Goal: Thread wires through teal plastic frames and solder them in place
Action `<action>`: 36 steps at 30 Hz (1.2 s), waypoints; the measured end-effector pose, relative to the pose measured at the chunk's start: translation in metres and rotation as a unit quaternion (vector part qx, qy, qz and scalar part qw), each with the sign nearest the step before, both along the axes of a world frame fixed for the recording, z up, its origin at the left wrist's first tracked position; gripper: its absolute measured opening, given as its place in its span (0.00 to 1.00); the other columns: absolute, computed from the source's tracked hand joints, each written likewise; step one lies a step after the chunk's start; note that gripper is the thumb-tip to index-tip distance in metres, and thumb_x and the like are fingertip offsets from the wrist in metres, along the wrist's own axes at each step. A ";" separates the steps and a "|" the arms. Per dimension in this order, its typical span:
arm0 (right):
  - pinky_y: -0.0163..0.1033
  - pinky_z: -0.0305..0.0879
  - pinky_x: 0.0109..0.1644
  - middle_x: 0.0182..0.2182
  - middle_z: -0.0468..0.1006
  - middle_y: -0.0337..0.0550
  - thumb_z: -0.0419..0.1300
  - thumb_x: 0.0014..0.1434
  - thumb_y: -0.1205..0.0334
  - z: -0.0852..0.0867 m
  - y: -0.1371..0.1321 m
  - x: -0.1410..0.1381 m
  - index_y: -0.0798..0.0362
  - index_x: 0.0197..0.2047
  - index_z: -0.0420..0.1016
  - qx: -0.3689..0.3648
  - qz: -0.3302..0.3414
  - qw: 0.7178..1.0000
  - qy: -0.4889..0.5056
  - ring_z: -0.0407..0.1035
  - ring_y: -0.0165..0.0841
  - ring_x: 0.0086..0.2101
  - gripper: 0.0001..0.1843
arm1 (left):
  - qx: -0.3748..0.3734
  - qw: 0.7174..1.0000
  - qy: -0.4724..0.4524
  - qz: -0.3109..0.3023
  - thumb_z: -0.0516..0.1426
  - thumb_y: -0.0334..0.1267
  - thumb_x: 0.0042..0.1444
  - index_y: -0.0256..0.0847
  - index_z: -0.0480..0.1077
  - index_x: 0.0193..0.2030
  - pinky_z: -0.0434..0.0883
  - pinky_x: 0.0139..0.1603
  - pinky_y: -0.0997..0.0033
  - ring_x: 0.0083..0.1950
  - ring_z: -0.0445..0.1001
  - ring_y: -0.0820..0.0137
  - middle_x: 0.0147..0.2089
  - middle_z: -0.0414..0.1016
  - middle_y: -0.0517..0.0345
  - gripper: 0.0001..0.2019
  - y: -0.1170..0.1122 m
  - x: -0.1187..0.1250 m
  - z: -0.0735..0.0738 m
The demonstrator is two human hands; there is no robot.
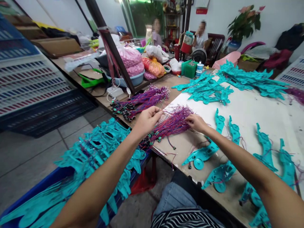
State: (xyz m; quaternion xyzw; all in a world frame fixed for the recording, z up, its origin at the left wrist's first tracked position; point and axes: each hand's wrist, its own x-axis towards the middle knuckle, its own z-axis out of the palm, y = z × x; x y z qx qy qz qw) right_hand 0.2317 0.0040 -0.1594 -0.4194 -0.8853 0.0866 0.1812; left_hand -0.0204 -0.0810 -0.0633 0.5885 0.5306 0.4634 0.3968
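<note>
A bundle of thin red and purple wires [171, 124] with small dark connectors lies on the white table sheet [249, 110]. My left hand [147, 119] is closed in a pinch on wires at the bundle's far end. My right hand [196, 123] rests on the bundle's right side, fingers curled and pinching into the wires. Several teal plastic parts [209, 148] lie in a row just right of my right hand, some with wires attached.
A second wire bundle [140, 102] lies farther back on the brown table. A heap of teal parts [237, 80] covers the far table. A blue crate [47, 186] full of teal parts stands at my lower left. Two people sit at the back.
</note>
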 end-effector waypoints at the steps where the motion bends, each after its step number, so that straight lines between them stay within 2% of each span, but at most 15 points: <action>1: 0.44 0.65 0.47 0.41 0.79 0.52 0.57 0.59 0.70 0.000 -0.005 0.001 0.55 0.42 0.80 0.021 0.000 1.000 0.006 0.69 0.40 0.42 0.11 | -0.004 1.000 0.002 0.010 0.57 0.43 0.53 0.38 0.66 0.30 0.52 0.23 0.76 0.22 0.54 0.77 0.22 0.60 0.66 0.10 0.002 -0.002 -0.004; 3: 0.45 0.63 0.48 0.42 0.78 0.52 0.54 0.62 0.69 0.001 -0.016 -0.003 0.54 0.45 0.78 0.086 0.029 0.996 0.006 0.67 0.40 0.42 0.13 | -0.015 0.999 0.004 0.029 0.57 0.42 0.53 0.38 0.66 0.29 0.52 0.23 0.76 0.21 0.55 0.77 0.20 0.60 0.66 0.09 0.006 -0.007 -0.013; 6: 0.43 0.58 0.43 0.38 0.76 0.49 0.50 0.65 0.67 -0.002 -0.034 -0.021 0.52 0.45 0.77 0.167 0.132 0.976 -0.050 0.63 0.38 0.39 0.14 | -0.035 0.998 0.003 0.056 0.56 0.40 0.53 0.38 0.66 0.29 0.53 0.22 0.76 0.20 0.55 0.77 0.19 0.61 0.67 0.07 0.013 -0.012 -0.022; 8: 0.43 0.55 0.42 0.39 0.75 0.49 0.51 0.66 0.66 -0.007 -0.042 -0.038 0.52 0.45 0.77 0.179 0.172 0.963 -0.102 0.62 0.38 0.39 0.13 | -0.036 0.997 0.001 0.068 0.55 0.39 0.53 0.39 0.65 0.28 0.53 0.22 0.76 0.20 0.56 0.77 0.19 0.61 0.66 0.07 0.018 -0.013 -0.024; 10: 0.44 0.54 0.42 0.39 0.74 0.50 0.53 0.65 0.65 -0.011 -0.044 -0.052 0.53 0.43 0.77 0.180 0.181 0.957 -0.138 0.61 0.39 0.40 0.11 | -0.032 0.997 0.002 0.071 0.55 0.38 0.54 0.39 0.64 0.28 0.54 0.22 0.76 0.19 0.57 0.77 0.19 0.62 0.66 0.07 0.024 -0.016 -0.027; 13: 0.44 0.54 0.41 0.38 0.74 0.51 0.55 0.65 0.65 -0.013 -0.041 -0.061 0.54 0.35 0.78 0.165 0.179 0.962 -0.126 0.61 0.39 0.40 0.10 | -0.032 0.995 0.039 0.081 0.53 0.39 0.55 0.39 0.65 0.29 0.55 0.22 0.75 0.20 0.59 0.75 0.20 0.63 0.66 0.07 0.032 -0.024 -0.038; 16: 0.43 0.57 0.43 0.39 0.76 0.49 0.57 0.64 0.62 -0.005 -0.035 -0.056 0.53 0.35 0.78 0.125 0.183 0.975 -0.008 0.62 0.37 0.40 0.10 | -0.032 0.981 0.164 0.095 0.52 0.37 0.55 0.39 0.67 0.27 0.62 0.28 0.73 0.24 0.66 0.71 0.21 0.67 0.62 0.07 0.038 -0.032 -0.054; 18: 0.42 0.60 0.45 0.38 0.78 0.47 0.58 0.64 0.62 0.002 -0.032 -0.049 0.52 0.35 0.78 0.087 0.198 0.973 0.077 0.64 0.36 0.40 0.09 | -0.025 0.966 0.235 0.101 0.54 0.34 0.53 0.38 0.70 0.29 0.67 0.37 0.69 0.33 0.72 0.66 0.28 0.74 0.55 0.05 0.035 -0.035 -0.064; 21: 0.42 0.63 0.46 0.35 0.79 0.46 0.57 0.65 0.62 0.011 -0.030 -0.042 0.52 0.34 0.76 0.032 0.207 0.968 0.137 0.67 0.35 0.39 0.09 | 0.057 0.950 0.287 0.110 0.57 0.34 0.53 0.37 0.74 0.38 0.67 0.51 0.61 0.47 0.72 0.59 0.42 0.77 0.48 0.08 0.020 -0.028 -0.074; 23: 0.43 0.64 0.46 0.35 0.80 0.45 0.56 0.65 0.61 0.013 -0.030 -0.042 0.52 0.35 0.76 0.010 0.200 0.969 0.142 0.68 0.35 0.38 0.09 | 0.125 0.934 0.327 0.071 0.57 0.39 0.57 0.39 0.74 0.42 0.66 0.54 0.58 0.50 0.71 0.58 0.45 0.76 0.48 0.09 0.006 -0.020 -0.078; 25: 0.44 0.64 0.46 0.35 0.80 0.46 0.56 0.65 0.60 0.013 -0.030 -0.044 0.53 0.35 0.76 -0.001 0.194 0.971 0.142 0.69 0.36 0.39 0.10 | 0.148 0.919 0.366 -0.003 0.60 0.43 0.56 0.40 0.74 0.42 0.67 0.53 0.57 0.49 0.70 0.58 0.44 0.76 0.48 0.11 -0.006 -0.012 -0.081; 28: 0.44 0.64 0.47 0.36 0.80 0.47 0.56 0.65 0.61 0.011 -0.029 -0.046 0.53 0.35 0.76 -0.004 0.195 0.970 0.145 0.69 0.36 0.39 0.10 | 0.108 0.913 0.384 -0.085 0.61 0.36 0.54 0.40 0.74 0.42 0.68 0.52 0.59 0.49 0.72 0.59 0.44 0.76 0.49 0.08 -0.011 -0.008 -0.087; 31: 0.44 0.64 0.46 0.35 0.80 0.48 0.57 0.64 0.64 0.008 -0.028 -0.040 0.54 0.33 0.76 -0.006 0.196 0.974 0.114 0.69 0.36 0.38 0.09 | 0.003 0.943 0.307 -0.125 0.55 0.32 0.56 0.39 0.75 0.39 0.70 0.45 0.66 0.42 0.75 0.64 0.39 0.78 0.53 0.08 -0.003 -0.015 -0.092; 34: 0.43 0.63 0.45 0.34 0.79 0.48 0.57 0.63 0.66 0.005 -0.030 -0.033 0.54 0.30 0.76 -0.024 0.194 0.978 0.078 0.68 0.36 0.37 0.10 | -0.092 0.964 0.217 -0.127 0.54 0.35 0.54 0.38 0.75 0.36 0.69 0.35 0.70 0.32 0.74 0.67 0.31 0.78 0.57 0.08 0.008 -0.023 -0.097; 36: 0.42 0.64 0.46 0.36 0.79 0.48 0.57 0.63 0.65 0.004 -0.034 -0.032 0.54 0.32 0.77 -0.055 0.191 0.975 0.101 0.69 0.36 0.39 0.10 | -0.096 0.972 0.193 -0.095 0.55 0.35 0.53 0.37 0.74 0.35 0.69 0.33 0.71 0.31 0.74 0.68 0.29 0.77 0.57 0.07 0.010 -0.024 -0.101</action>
